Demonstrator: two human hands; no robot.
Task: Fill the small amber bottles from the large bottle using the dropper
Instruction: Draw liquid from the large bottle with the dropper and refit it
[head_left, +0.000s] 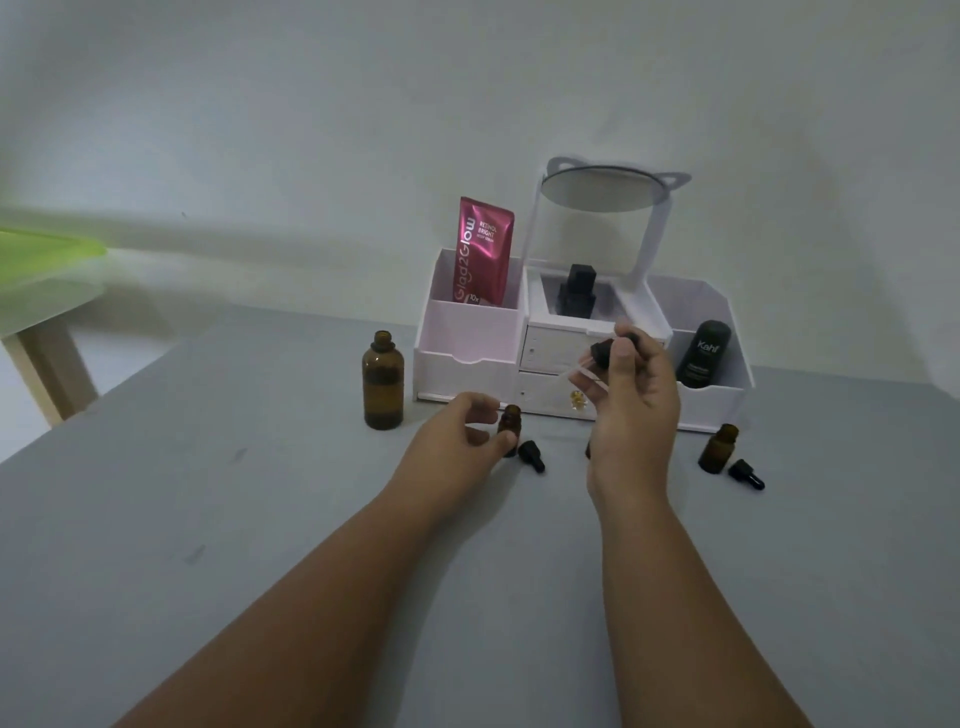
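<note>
At ten o'clock of the left hand (462, 426): the large bottle (383, 387), uncapped, upright on the grey table (208, 519). Steadying a small amber bottle (510, 423), thumb and fingers curled round it, a loose cap (531, 456) at four o'clock. Pinched in the right hand (631, 410), the dropper (605, 358) — glass tip slanting toward eight o'clock, short of the open neck. Apparently mid-transfer; calls next for seating the tip in that narrow mouth, then squeezing. At three o'clock, a second small bottle (718, 448), open.
</note>
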